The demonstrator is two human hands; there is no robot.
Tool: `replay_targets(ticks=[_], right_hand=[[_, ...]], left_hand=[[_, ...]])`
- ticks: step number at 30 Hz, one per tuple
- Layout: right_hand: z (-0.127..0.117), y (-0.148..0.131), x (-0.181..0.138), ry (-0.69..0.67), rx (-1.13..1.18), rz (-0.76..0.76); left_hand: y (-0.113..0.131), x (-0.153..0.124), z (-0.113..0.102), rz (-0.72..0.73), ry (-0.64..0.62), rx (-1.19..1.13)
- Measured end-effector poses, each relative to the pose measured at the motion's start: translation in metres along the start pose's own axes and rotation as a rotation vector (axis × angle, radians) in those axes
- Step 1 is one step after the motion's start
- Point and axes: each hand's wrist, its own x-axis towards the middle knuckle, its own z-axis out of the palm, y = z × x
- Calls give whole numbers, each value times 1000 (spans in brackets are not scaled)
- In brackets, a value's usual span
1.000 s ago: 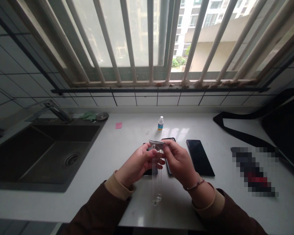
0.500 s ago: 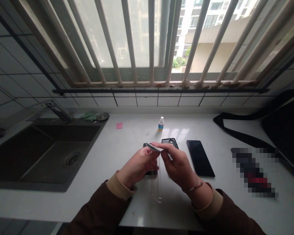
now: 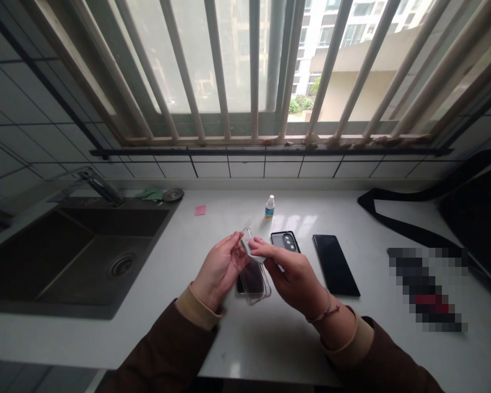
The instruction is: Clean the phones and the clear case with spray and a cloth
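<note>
Beside the dark sink (image 3: 85,256), the left hand (image 3: 217,270) is curling loosely around the rim of a clear plastic phone case (image 3: 262,289), which is tilting over a dark phone (image 3: 247,284) on the counter. The right hand (image 3: 297,281) is closing on a pale folded wipe (image 3: 251,250), pressing it against the case's upper end, a rim hold that appears well suited to keeping fingerprints off the clear surfaces. Farther right, a black phone case (image 3: 284,241) and a black smartphone (image 3: 335,265) are lying flat, just apart.
</note>
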Motion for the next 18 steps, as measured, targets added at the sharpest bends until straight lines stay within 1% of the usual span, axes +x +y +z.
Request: replay_targets(ticks=[2,6,9,11,14,16,18], right_hand=[[0,-1,-1,-32,22,-11],[-2,-2,-1,-72,47,-30],[-3,-4,-1,-72,39,-33],[-4,-6,0,-48,27,-14],[-4,-6,1,14,21,99],[-2,-4,1,69,57,236],[1,2,2,115,188,405]], left_hand=[[2,5,-4,43,78,-52],[11,10,-7,148,185,-100],[18,9,-4,223,296,-132],[21,8,-1,218,321,-160],[25,5,3,160,318,-198],[26,2,7,139,301,-206],[27,-1,12,139,261,-190]])
